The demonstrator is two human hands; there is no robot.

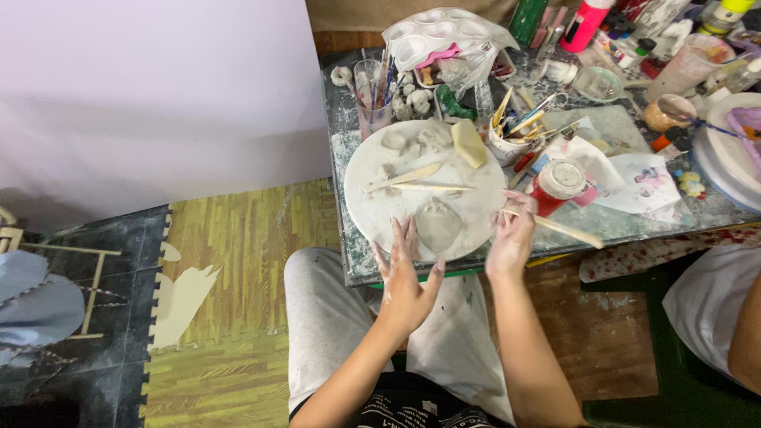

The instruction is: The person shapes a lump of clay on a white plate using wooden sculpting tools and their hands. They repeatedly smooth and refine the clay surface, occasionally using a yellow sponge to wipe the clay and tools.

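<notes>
A round white work board [372, 198] lies on the table's near corner. A grey clay form [437, 224] sits at its front edge. My left hand [406, 277] rests open at the board's near rim, fingers spread, just left of the clay. My right hand [511, 238] is at the board's right rim and holds a flat wooden modelling stick [567, 230] that points to the right. Two more wooden tools [416, 178] and a yellow sponge [468, 143] lie farther back on the board, with small clay lumps [394, 139] near them.
A red jar with a white lid [559, 185] stands right of the board. A cup of brushes [372, 99], a tool pot [511, 131], paint palettes [444, 36] and bottles crowd the table's back. Another person's arm [733, 317] is at the right. Wood-pattern floor mats [238, 254] lie left.
</notes>
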